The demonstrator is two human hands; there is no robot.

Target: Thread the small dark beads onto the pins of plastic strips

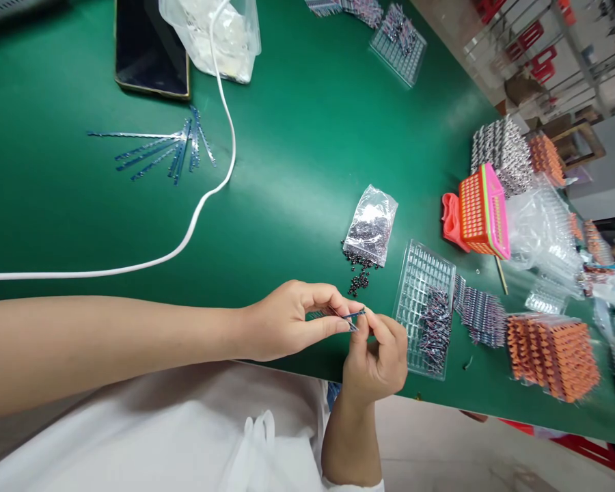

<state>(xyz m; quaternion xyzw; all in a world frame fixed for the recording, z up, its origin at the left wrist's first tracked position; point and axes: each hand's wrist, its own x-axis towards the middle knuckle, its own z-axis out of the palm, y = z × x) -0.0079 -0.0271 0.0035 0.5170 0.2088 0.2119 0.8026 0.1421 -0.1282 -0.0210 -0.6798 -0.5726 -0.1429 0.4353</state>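
My left hand (300, 320) reaches in from the left, thumb and fingers pinched around a small, thin dark-blue piece with fine wire-like ends (356, 314). Against it from the right, my right hand (376, 352) closes its thumb and forefinger on the piece's other end. Fingertips hide much of the piece, so its exact kind is unclear. Just right of my right hand lies a clear plastic tray (413, 301) with a heap of similar thin pieces (435, 328). Beyond the hands, a clear bag (372, 222) spills small black beads (359, 280) onto the green table.
A white cable (199, 205) curves across the table's left side near a phone (151, 48), a plastic tub (236, 41) and blue strips (177, 143). To the right are an orange basket (474, 212) and stacked orange pieces (553, 355). Another tray (402, 61) lies at the back.
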